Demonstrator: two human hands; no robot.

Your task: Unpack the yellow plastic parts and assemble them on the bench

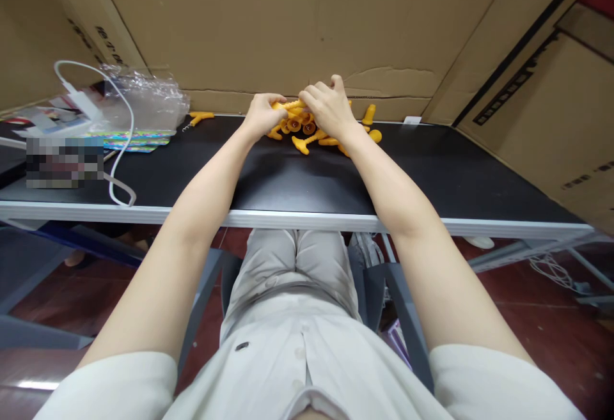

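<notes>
A heap of smooth yellow plastic pegs (307,142) on the matte black tabletop (297,183) is gripped by both hands, left (261,115) and right (329,108), fingers curled.

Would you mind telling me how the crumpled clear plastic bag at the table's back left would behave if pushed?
The clear plastic bag looks thin and creased, so probably floppy and very light. Pushed, it would likely crumple or slide over the table rather than roll. The white cable beside it might snag it.

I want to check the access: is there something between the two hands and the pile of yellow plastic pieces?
Nothing visible. The left hand and right hand already rest on the yellow pieces on the black table.
</notes>
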